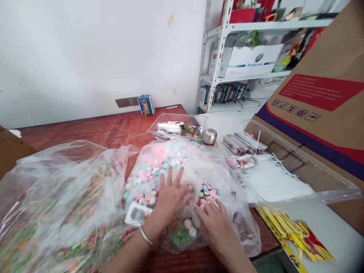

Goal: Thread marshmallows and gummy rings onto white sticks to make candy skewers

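- Candy bag (196,167): clear plastic, lies on the red-brown table (108,127); contains pink, blue and white candies (159,163).
- Left hand (172,199): rests on the middle of the candy bag, fingers extended and spread; grips nothing.
- Right hand (215,224): touches the near right part of the candy bag, fingers bent beside a patch of clearly visible candies; cannot tell whether they pinch the plastic.
- White packet (137,214): at the near left edge of the candy bag, beside the left wrist.
- Large plastic bag (65,185): left of the candy bag; contents green, orange and red.
- Small tray (167,114): behind the candy bag.
- Metal pot (209,135): at the candy bag's far edge.
- White sticks (278,182): right of the candy bag, in a clear tray (313,178).
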The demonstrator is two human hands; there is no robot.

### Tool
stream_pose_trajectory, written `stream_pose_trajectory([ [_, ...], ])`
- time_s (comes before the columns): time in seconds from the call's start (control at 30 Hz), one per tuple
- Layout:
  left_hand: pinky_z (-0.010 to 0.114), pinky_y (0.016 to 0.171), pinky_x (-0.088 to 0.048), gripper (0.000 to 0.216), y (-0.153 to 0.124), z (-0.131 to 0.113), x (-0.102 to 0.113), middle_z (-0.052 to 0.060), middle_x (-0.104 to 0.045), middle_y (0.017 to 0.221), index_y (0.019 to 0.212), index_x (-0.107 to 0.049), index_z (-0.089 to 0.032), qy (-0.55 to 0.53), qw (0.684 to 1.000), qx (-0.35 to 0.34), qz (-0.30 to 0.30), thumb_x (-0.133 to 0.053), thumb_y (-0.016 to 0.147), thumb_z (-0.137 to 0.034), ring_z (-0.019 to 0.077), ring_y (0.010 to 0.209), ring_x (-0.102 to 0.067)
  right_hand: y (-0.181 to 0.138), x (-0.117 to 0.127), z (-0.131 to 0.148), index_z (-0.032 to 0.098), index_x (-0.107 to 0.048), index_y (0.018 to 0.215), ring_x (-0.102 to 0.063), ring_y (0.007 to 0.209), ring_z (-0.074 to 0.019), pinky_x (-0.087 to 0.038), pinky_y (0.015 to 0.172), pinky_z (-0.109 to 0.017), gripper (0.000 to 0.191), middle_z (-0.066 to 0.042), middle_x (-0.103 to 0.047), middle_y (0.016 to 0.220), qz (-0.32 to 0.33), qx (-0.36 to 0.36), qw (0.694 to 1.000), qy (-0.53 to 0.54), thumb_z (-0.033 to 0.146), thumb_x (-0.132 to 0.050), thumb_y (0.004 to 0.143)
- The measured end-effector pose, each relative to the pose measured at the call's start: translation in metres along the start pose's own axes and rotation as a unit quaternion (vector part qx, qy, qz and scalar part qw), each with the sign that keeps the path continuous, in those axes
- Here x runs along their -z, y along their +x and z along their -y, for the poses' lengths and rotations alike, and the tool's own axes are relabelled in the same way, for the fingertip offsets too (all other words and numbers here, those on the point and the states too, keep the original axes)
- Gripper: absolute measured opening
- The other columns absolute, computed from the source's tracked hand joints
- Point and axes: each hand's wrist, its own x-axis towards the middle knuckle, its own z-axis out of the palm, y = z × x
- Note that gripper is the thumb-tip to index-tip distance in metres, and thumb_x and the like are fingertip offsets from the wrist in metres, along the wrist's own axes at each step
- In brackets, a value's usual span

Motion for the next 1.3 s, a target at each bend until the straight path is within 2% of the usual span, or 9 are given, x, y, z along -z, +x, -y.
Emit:
stream_pose_trajectory([
  [0.13, 0.076, 0.108, -0.015, 0.016, 0.035, 0.030, 0.003, 0.008, -0.027, 0.160, 0.097, -0.073, -0.023, 0.079, 0.995, 0.055, 0.007, -0.064, 0.084, -0.027, 0.0497, 0.145, -0.011, -0.021, 0.006, -0.018, 0.025, -0.069, 0.089, -0.062, 0.088, -0.0240, -0.034, 0.099, -0.048, 0.025, -0.004, -0.069, 0.087, 0.057, -0.030, 0.998, 0.011, 0.005, -0.056, 0.082],
  [0.27, 0.075, 0.106, -0.024, 0.018, 0.038, 0.049, 0.014, 0.009, -0.048, 0.147, 0.083, -0.074, -0.021, 0.094, 0.992, 0.059, 0.068, -0.057, 0.083, -0.014, 0.0460, 0.142, -0.026, -0.040, 0.009, -0.035, 0.026, -0.070, 0.084, -0.063, 0.092, -0.0252, -0.042, 0.092, -0.047, 0.030, -0.004, -0.069, 0.091, 0.115, -0.038, 0.992, 0.045, 0.002, -0.053, 0.079],
  [0.37, 0.072, 0.107, -0.028, 0.023, 0.022, 0.041, 0.024, 0.010, -0.053, 0.143, 0.080, -0.072, -0.018, 0.085, 0.992, 0.011, 0.088, -0.053, 0.081, -0.006, 0.0435, 0.142, -0.029, -0.040, 0.019, -0.035, 0.026, -0.070, 0.081, -0.064, 0.094, -0.0277, -0.047, 0.086, -0.046, 0.019, -0.006, -0.069, 0.102, 0.129, -0.028, 0.988, 0.083, 0.010, -0.061, 0.078],
  [0.5, 0.060, 0.107, -0.040, 0.029, -0.016, 0.026, 0.037, 0.013, -0.050, 0.146, 0.096, -0.068, -0.016, 0.026, 0.997, -0.033, 0.063, -0.049, 0.080, -0.002, 0.0357, 0.139, -0.038, -0.013, 0.045, -0.024, 0.021, -0.064, 0.115, -0.058, 0.110, -0.0286, -0.047, 0.093, -0.045, 0.029, -0.011, -0.064, 0.120, 0.035, 0.010, 0.987, 0.158, 0.016, -0.057, 0.087],
  [0.67, 0.044, 0.104, -0.046, 0.034, -0.077, 0.033, 0.056, 0.012, -0.059, 0.133, 0.115, -0.061, -0.017, -0.023, 0.998, 0.049, -0.025, -0.045, 0.088, -0.005, 0.0243, 0.124, -0.055, 0.019, 0.061, 0.014, 0.020, -0.062, 0.107, -0.060, 0.101, -0.0237, -0.048, 0.087, -0.038, 0.021, -0.009, -0.065, 0.105, -0.028, 0.083, 0.959, 0.270, 0.016, -0.045, 0.095],
  [0.83, 0.035, 0.082, -0.052, 0.020, -0.131, 0.033, 0.066, 0.008, -0.068, 0.104, 0.107, -0.062, -0.019, -0.033, 0.973, 0.225, -0.028, -0.048, 0.093, -0.019, 0.0217, 0.095, -0.065, 0.034, 0.030, 0.073, 0.022, -0.061, 0.099, -0.061, 0.094, -0.0182, -0.047, 0.083, -0.029, 0.017, -0.004, -0.065, 0.099, 0.088, 0.153, 0.918, 0.356, 0.015, -0.047, 0.096],
  [0.93, 0.032, 0.072, -0.050, 0.016, -0.149, 0.026, 0.060, 0.005, -0.068, 0.088, 0.095, -0.063, -0.019, -0.060, 0.948, 0.311, -0.002, -0.048, 0.093, -0.023, 0.0198, 0.079, -0.064, 0.048, 0.000, 0.100, 0.017, -0.057, 0.119, -0.057, 0.109, -0.0261, -0.043, 0.094, -0.037, 0.028, -0.011, -0.063, 0.113, 0.097, 0.080, 0.960, 0.248, 0.020, -0.056, 0.091],
  [1.1, 0.031, 0.076, -0.049, 0.014, -0.157, 0.025, 0.044, 0.006, -0.067, 0.090, 0.088, -0.061, -0.019, -0.095, 0.945, 0.314, -0.002, -0.047, 0.091, -0.019, 0.0208, 0.086, -0.063, 0.068, -0.020, 0.120, 0.011, -0.055, 0.122, -0.054, 0.109, -0.0353, -0.039, 0.094, -0.048, 0.039, -0.017, -0.063, 0.112, 0.101, 0.048, 0.977, 0.181, 0.024, -0.062, 0.086],
  [1.3, 0.034, 0.074, -0.051, 0.022, -0.163, 0.041, 0.030, 0.006, -0.070, 0.088, 0.088, -0.064, -0.022, -0.074, 0.951, 0.301, -0.010, -0.044, 0.092, -0.030, 0.0227, 0.082, -0.067, 0.064, -0.021, 0.134, 0.013, -0.060, 0.106, -0.060, 0.098, -0.0321, -0.044, 0.085, -0.046, 0.024, -0.016, -0.067, 0.104, 0.111, 0.019, 0.979, 0.173, 0.021, -0.061, 0.083],
])
